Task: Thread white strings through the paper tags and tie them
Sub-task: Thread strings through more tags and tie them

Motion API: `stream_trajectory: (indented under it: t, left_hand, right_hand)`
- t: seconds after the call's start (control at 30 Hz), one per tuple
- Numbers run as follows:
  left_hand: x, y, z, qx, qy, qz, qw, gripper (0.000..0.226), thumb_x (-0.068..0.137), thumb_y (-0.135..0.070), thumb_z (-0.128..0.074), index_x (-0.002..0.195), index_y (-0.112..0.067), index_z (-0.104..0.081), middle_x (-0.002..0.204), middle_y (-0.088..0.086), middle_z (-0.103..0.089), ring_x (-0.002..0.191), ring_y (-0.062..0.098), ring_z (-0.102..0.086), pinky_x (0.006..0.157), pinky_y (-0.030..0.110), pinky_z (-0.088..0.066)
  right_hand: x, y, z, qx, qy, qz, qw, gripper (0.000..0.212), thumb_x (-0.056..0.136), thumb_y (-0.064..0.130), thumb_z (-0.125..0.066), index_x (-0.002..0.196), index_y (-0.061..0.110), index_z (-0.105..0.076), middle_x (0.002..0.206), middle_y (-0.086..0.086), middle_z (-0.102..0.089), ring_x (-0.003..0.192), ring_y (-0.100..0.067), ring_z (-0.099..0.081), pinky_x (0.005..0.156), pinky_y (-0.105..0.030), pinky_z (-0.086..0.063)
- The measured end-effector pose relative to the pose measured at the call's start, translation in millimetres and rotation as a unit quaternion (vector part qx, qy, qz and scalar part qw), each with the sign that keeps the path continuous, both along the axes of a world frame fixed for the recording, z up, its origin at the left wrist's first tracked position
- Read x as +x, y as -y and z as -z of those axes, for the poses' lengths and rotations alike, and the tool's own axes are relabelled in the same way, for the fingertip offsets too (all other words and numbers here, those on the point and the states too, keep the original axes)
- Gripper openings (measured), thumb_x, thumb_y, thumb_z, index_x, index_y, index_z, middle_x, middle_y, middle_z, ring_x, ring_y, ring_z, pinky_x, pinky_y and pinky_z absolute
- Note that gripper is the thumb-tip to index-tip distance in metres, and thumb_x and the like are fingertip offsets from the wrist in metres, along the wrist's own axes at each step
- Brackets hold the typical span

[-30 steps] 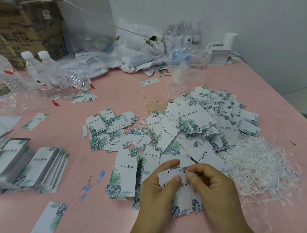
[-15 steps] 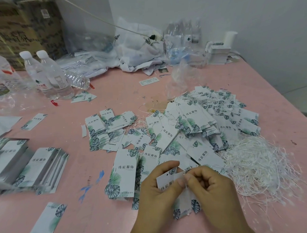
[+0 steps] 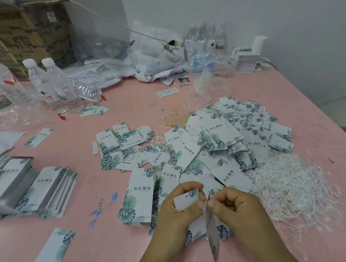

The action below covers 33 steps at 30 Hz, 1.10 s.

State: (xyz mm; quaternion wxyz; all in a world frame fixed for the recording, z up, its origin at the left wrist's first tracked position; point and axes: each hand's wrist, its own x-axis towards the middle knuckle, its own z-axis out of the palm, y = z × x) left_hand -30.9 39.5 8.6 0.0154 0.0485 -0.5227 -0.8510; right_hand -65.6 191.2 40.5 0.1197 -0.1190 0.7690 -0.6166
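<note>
My left hand (image 3: 177, 213) pinches a white paper tag (image 3: 187, 201) with a leaf print and a small punched hole near its top. My right hand (image 3: 237, 213) pinches a second tag (image 3: 212, 237), which hangs edge-on between both hands. Whether a string runs through either tag is too fine to tell. A loose heap of white strings (image 3: 291, 187) lies just right of my right hand. A big pile of leaf-print tags (image 3: 217, 145) with thin strings among them spreads over the pink table (image 3: 128, 105) beyond my hands.
Neat stacks of tags (image 3: 50, 190) sit at the left, and one long tag (image 3: 52, 250) lies near the front edge. Water bottles (image 3: 55, 86) stand at the back left beside a cardboard box (image 3: 27, 32). Plastic bags (image 3: 155, 55) and a white dispenser (image 3: 248, 57) line the wall.
The tags have come apart: my left hand keeps one tilted up, while my right hand has drawn the other rightward so it hangs edge-on.
</note>
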Motion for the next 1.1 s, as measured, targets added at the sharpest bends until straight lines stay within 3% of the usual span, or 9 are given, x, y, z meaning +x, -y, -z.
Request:
stream_trajectory:
  t: [0.23, 0.33, 0.47, 0.63, 0.7, 0.77, 0.87, 0.97, 1.1]
  left_hand:
    - [0, 2, 6, -0.073, -0.011, -0.022, 0.997, 0.038, 0.071, -0.032, -0.086, 0.104, -0.020, -0.071, 0.091, 0.005, -0.069, 0.078, 0.017, -0.062, 0.071, 0.031, -0.050]
    - [-3, 2, 5, -0.032, 0.000, -0.042, 0.999, 0.034, 0.072, -0.027, -0.086, 0.102, -0.019, -0.071, 0.089, 0.008, -0.069, 0.074, 0.021, -0.064, 0.066, 0.033, -0.051]
    - [-5, 4, 3, 0.072, 0.032, -0.076, 0.994, 0.024, 0.074, -0.012, -0.078, 0.096, -0.021, -0.072, 0.081, 0.013, -0.073, 0.076, 0.031, -0.072, 0.068, 0.040, -0.058]
    - [-6, 4, 0, 0.112, 0.049, -0.102, 0.987, 0.025, 0.071, -0.009, -0.078, 0.093, -0.021, -0.074, 0.077, 0.013, -0.073, 0.071, 0.030, -0.073, 0.062, 0.039, -0.059]
    - [-5, 3, 2, 0.091, 0.043, -0.100, 0.990, 0.025, 0.073, -0.011, -0.078, 0.096, -0.021, -0.072, 0.079, 0.013, -0.072, 0.071, 0.031, -0.071, 0.065, 0.041, -0.059]
    - [-4, 0, 4, 0.072, 0.035, -0.090, 0.993, 0.027, 0.073, -0.015, -0.080, 0.098, -0.020, -0.071, 0.081, 0.012, -0.072, 0.072, 0.030, -0.070, 0.068, 0.041, -0.058]
    - [-3, -4, 5, 0.060, 0.031, -0.073, 0.995, 0.034, 0.072, -0.019, -0.086, 0.102, -0.018, -0.070, 0.083, 0.012, -0.071, 0.078, 0.031, -0.071, 0.072, 0.041, -0.057]
    - [-3, -5, 8, 0.052, 0.032, -0.067, 0.996, 0.041, 0.070, -0.019, -0.086, 0.107, -0.014, -0.067, 0.087, 0.013, -0.068, 0.076, 0.030, -0.067, 0.067, 0.037, -0.056]
    - [-4, -6, 10, 0.038, 0.036, -0.069, 0.996, 0.043, 0.067, -0.021, -0.087, 0.105, -0.014, -0.068, 0.085, 0.013, -0.068, 0.072, 0.027, -0.065, 0.065, 0.035, -0.055]
  right_hand:
    - [-4, -3, 1, -0.022, 0.031, -0.030, 0.999, 0.019, 0.081, 0.010, -0.074, 0.069, 0.024, -0.075, 0.050, 0.007, -0.060, 0.044, 0.002, -0.048, 0.045, -0.010, -0.037]
    - [-9, -8, 4, -0.100, 0.147, -0.014, 0.984, 0.016, 0.072, 0.029, -0.075, 0.076, 0.014, -0.073, 0.050, -0.001, -0.052, 0.038, -0.008, -0.039, 0.037, -0.017, -0.031]
    - [-23, -25, 7, -0.298, 0.329, 0.025, 0.896, 0.026, 0.069, 0.018, -0.073, 0.085, -0.001, -0.063, 0.049, -0.004, -0.043, 0.032, -0.007, -0.031, 0.030, -0.016, -0.025]
    - [-30, -34, 7, -0.417, 0.405, 0.034, 0.813, 0.029, 0.062, 0.005, -0.087, 0.082, 0.007, -0.067, 0.053, 0.001, -0.041, 0.037, -0.004, -0.016, 0.029, -0.017, -0.017]
    - [-28, -29, 8, -0.418, 0.361, 0.062, 0.831, 0.010, 0.078, 0.013, -0.068, 0.087, 0.009, -0.064, 0.056, 0.001, -0.041, 0.039, -0.005, -0.013, 0.030, -0.018, -0.015]
    - [-21, -22, 7, -0.369, 0.255, 0.075, 0.891, 0.015, 0.085, 0.022, -0.059, 0.091, 0.011, -0.066, 0.059, -0.001, -0.043, 0.037, -0.005, -0.020, 0.033, -0.018, -0.017]
    - [0, -5, 8, -0.131, 0.034, 0.083, 0.987, 0.023, 0.080, 0.046, -0.069, 0.092, 0.027, -0.072, 0.057, 0.002, -0.049, 0.043, -0.009, -0.035, 0.039, -0.023, -0.029]
    - [10, 9, 15, -0.004, -0.099, 0.082, 0.992, 0.022, 0.072, 0.048, -0.069, 0.091, 0.039, -0.072, 0.060, -0.006, -0.055, 0.049, -0.003, -0.044, 0.048, -0.018, -0.041]
    - [9, 10, 21, 0.084, -0.184, 0.090, 0.975, 0.027, 0.077, 0.019, -0.079, 0.088, 0.043, -0.071, 0.063, -0.006, -0.052, 0.053, -0.010, -0.048, 0.052, -0.018, -0.042]
